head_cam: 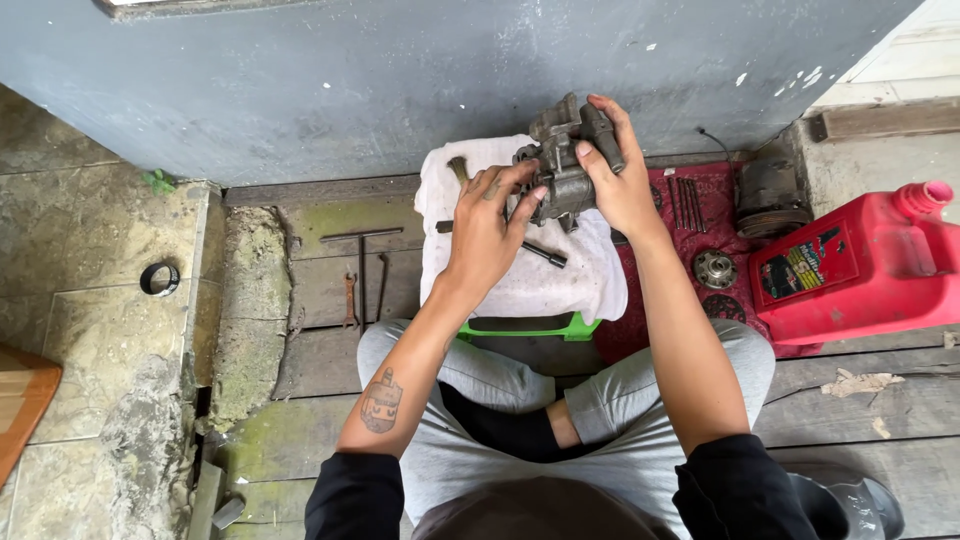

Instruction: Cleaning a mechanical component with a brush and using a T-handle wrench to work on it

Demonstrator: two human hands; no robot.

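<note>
Head cam: you're sitting cross-legged, both hands up at frame center-top. Your left hand (487, 222) has its fingers curled, tips pinching the near side of the grey metal housing (563, 160). Your right hand (612, 165) wraps the housing's right side, fingers pressed together over the top. Housing sits just above the white cloth (520, 275), w/ a dark rod (543, 254) lying on it. Red mat (700, 225) w/ small parts at right; red jug (860, 265) far right; T-handle wrench (361, 255) left on the planks.
</note>
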